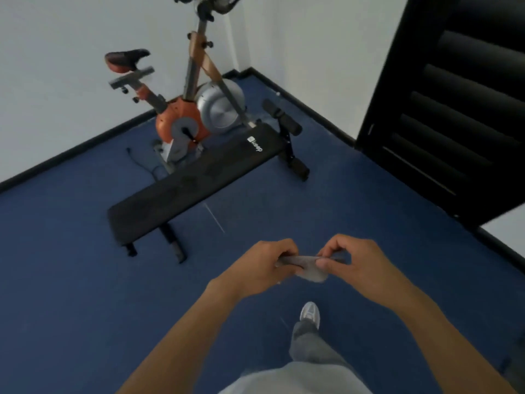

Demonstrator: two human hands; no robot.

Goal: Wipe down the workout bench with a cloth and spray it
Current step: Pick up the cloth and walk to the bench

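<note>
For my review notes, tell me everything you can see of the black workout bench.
The workout bench is a long, flat, black padded board with a matte cover and a small white logo near its far end. It stands level on black legs on the blue floor, running diagonally, close in front of the orange exercise bike. Black foam rollers rise at its far end. The left hand and right hand hold the cloth clear of it.
</note>
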